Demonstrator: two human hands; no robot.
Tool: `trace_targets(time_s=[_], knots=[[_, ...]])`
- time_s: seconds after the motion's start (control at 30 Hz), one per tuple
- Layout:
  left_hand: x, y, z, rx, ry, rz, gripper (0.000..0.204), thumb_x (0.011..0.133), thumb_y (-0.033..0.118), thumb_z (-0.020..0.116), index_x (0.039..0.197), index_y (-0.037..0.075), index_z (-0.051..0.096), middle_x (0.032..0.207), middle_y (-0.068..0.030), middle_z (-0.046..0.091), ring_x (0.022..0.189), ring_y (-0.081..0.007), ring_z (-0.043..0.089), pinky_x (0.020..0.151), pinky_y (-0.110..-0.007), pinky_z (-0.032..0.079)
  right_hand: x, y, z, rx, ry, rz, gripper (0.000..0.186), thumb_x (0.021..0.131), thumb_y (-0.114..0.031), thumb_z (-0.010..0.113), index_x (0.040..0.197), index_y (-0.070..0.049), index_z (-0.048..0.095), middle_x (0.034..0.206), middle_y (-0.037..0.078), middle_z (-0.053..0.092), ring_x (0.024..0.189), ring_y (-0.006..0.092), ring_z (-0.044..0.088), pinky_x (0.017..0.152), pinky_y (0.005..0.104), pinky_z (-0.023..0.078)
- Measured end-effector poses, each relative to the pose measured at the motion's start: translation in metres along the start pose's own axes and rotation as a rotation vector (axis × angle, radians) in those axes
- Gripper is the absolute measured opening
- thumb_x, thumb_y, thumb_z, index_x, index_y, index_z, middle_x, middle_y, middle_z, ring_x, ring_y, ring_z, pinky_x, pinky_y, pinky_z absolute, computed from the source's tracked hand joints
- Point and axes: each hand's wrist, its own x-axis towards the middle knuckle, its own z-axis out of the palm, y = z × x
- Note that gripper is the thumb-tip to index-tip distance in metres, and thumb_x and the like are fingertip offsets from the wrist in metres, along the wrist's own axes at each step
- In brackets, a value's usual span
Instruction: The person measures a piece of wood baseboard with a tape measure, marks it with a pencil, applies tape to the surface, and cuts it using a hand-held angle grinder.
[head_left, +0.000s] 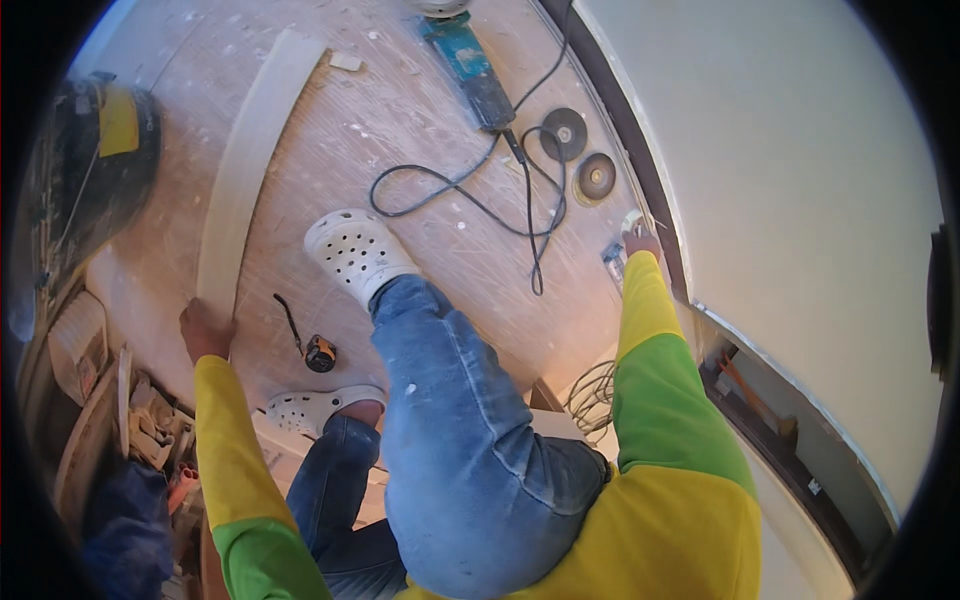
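My left hand (203,328) grips the near end of a long pale wooden strip (245,160) that lies on the dusty plywood floor and runs away to the upper left. My right hand (642,242) reaches out to the base of the white wall and pinches a small white object (632,221) against the dark gap there; what it is I cannot tell. Both arms wear yellow and green sleeves. My knees in blue jeans and white perforated clogs (356,250) sit between the hands.
A teal angle grinder (468,62) with its black cord (470,195) lies ahead, beside two grinding discs (580,155). A black and yellow tape measure (319,353) lies by my foot. A black and yellow machine (105,150) and scrap pieces (150,425) are at left.
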Motion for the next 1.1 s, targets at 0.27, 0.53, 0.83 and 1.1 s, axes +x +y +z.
trace_targets(time_s=[0.27,0.53,0.83,1.1], knots=[[-0.003,0.043,0.023,-0.167,0.159,-0.027,0.088,0.068,0.04,0.083,0.137,0.003,0.044,0.137,-0.0201,0.05,0.128,-0.0387,0.045,0.108,-0.045,0.038,0.086,0.064,-0.041,-0.453,-0.034,-0.229,0.029,0.088,-0.031,0.057,0.094,-0.006,0.07,0.098,0.021,0.071,0.082,0.0325,0.07,0.072,0.046,0.054],[-0.059,0.148,-0.01,-0.649,0.242,-0.067,0.057,0.079,0.032,0.075,0.124,0.001,0.059,0.123,-0.0206,0.06,0.116,-0.0354,0.056,0.099,-0.041,0.045,-0.113,-0.178,-0.202,1.221,-0.431,-0.102,0.027,0.089,-0.028,0.057,0.08,-0.002,0.061,0.065,0.001,0.055,0.041,0.0035,0.03,0.04,0.0201,0.025],[-0.099,0.231,-0.062,-1.519,-0.044,-0.015,0.044,0.093,0.022,0.068,0.129,0.001,0.055,0.122,-0.0116,0.061,0.106,-0.0186,0.059,0.094,-0.031,0.047,-0.256,-0.349,-0.129,0.76,-0.881,-0.877,0.03,0.087,-0.026,0.068,0.094,0.003,0.067,0.075,0.004,0.063,0.069,0.0138,0.059,0.062,0.0291,0.046],[-0.088,0.196,-0.079,-1.564,-0.134,-0.019,0.05,0.09,0.023,0.071,0.132,0.001,0.054,0.119,-0.0099,0.06,0.106,-0.0169,0.059,0.094,-0.03,0.047,-0.309,-0.396,-0.089,0.504,-0.948,-1.163,0.035,0.085,-0.035,0.07,0.095,-0.001,0.067,0.08,0.019,0.064,0.07,0.0307,0.062,0.063,0.0373,0.048]])
